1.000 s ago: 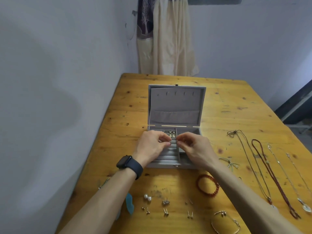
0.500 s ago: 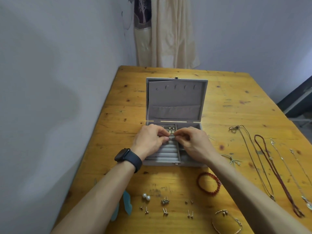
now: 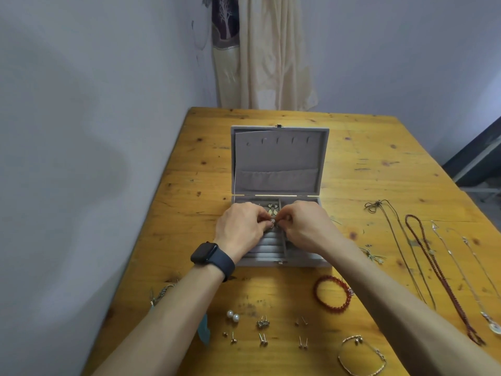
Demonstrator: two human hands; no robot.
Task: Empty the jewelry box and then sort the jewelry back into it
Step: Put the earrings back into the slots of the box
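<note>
Knotty yellow pine tabletop (image 3: 379,158), its left edge close to a pale grey side wall (image 3: 81,131) crossed by soft shadows. Rear wall (image 3: 393,50), same grey, evenly lit. In the corner hangs a cream curtain (image 3: 265,55) with a dark purple panel (image 3: 225,20) bearing a pale tree motif. Dark slanted frame (image 3: 477,156) at far right, indistinct.

The surface (image 3: 206,164) was yellow varnished wood, knotty and scuffed with a dull sheen. The jewelry box (image 3: 276,161) at the centre was lined in matt grey velvety cloth, with a small metal clasp (image 3: 278,126). The small stud (image 3: 273,222) pinched between left hand (image 3: 241,226) and right hand (image 3: 306,226) gleamed pale like metal. Lower right, the red bracelet (image 3: 332,278) had glossy beads; lower centre, the pearl studs (image 3: 230,313) shone smooth.
</note>
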